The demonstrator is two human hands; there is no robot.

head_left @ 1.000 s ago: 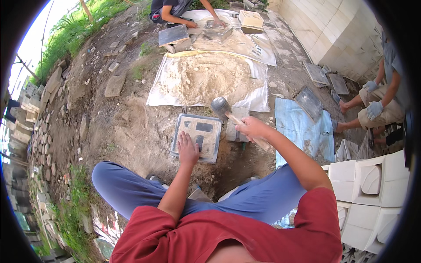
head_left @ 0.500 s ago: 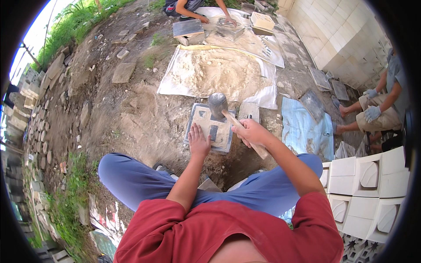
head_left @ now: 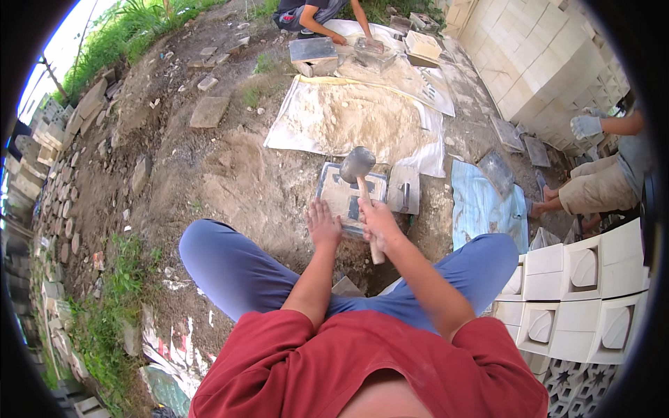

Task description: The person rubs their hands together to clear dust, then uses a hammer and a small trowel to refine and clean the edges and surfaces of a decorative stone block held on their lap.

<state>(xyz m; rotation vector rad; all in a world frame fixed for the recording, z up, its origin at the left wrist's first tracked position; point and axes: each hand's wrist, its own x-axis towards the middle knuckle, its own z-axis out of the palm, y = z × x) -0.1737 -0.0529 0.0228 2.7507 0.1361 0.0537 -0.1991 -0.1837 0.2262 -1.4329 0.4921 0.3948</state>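
In front of my crossed legs lies a flat square mold [head_left: 325, 184] with a dark frame, packed with pale sandy material around dark recessed shapes. My left hand [head_left: 324, 224] rests flat on its near left edge, fingers stretched out. The wooden handle of a black-headed mallet [head_left: 358, 164] is wrapped by my right hand [head_left: 378, 226], over the near right part of the mold. The mallet's head is over the far edge of the mold; whether it touches cannot be told. Just right of the mold lies a grey plate float [head_left: 412, 191] with a bar handle.
Beyond the mold, a white sheet [head_left: 279, 132] carries heaped pale powder. A blue sheet [head_left: 481, 212] lies to the right, near stacked pale blocks [head_left: 543, 268]. One person works at the far end; another in gloves [head_left: 586, 127] sits at right. Stones lie at left.
My right hand has swung inward with the mallet, its handle now steeper, uncovering the float. My left hand stays on the mold's edge. The gloved person's hands have risen. The whole view has shifted slightly.
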